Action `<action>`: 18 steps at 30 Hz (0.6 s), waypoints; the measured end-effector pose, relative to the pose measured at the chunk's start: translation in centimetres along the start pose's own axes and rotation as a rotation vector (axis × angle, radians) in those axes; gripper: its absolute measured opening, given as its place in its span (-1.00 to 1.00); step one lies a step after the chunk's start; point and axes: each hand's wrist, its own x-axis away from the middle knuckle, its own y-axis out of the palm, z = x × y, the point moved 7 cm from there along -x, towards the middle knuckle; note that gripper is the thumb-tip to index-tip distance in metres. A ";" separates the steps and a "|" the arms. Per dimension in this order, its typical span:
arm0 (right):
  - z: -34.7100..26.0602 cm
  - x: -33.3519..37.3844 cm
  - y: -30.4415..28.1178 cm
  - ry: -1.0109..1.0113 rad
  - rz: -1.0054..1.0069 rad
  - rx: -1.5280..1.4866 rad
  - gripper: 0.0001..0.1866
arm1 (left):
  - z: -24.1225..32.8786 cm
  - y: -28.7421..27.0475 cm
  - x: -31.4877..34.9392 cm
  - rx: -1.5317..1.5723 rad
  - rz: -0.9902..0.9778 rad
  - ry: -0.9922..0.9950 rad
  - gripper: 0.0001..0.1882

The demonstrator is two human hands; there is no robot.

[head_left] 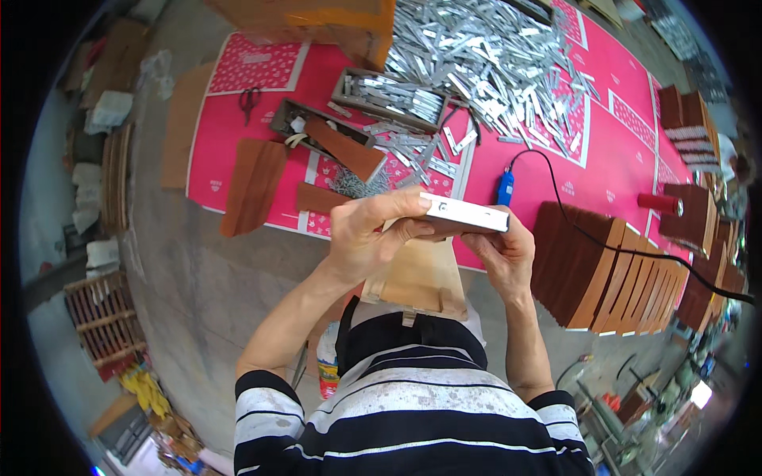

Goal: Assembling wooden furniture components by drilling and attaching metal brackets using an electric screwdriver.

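Both my hands hold up one brown wooden board with a bright white edge strip (pixel 468 213), above a pale wooden board (pixel 419 274) at my waist. My left hand (pixel 367 232) pinches its left end between thumb and fingers. Round the right end, my right hand (pixel 508 252) is closed, with the thumb on the underside. A small dark mark, perhaps a hole, shows near the strip's left end. Beyond my left hand lie a heap of small screws (pixel 359 182) and a reddish-brown wooden board (pixel 345 147) resting across an open box.
A pink-covered table (pixel 484 170) bears a big pile of flat metal pieces (pixel 484 63) and an orange-brown carton (pixel 317 28). A blue corded power tool (pixel 506 187) stands right of my hands, its black cable running right past stacked brown boards (pixel 579 258). Scissors (pixel 249 103) lie far left.
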 end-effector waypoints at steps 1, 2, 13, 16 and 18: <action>1.4 0.4 -0.4 0.037 0.017 0.115 -0.75 | -1.6 0.6 0.6 0.070 -0.075 -0.019 -0.63; 2.0 0.9 -0.3 0.008 0.031 0.211 -0.74 | -2.8 1.1 1.3 0.138 -0.147 -0.038 -0.65; 7.7 4.8 0.4 -0.113 0.011 0.514 -0.68 | -6.7 3.1 6.6 0.109 -0.651 -0.096 -0.80; 8.4 4.8 0.4 -0.082 -0.018 0.495 -0.73 | -7.3 3.6 7.1 0.104 -0.703 -0.114 -0.81; 8.6 4.8 0.4 -0.052 -0.057 0.486 -0.73 | -7.4 3.8 7.2 0.093 -0.719 -0.104 -0.80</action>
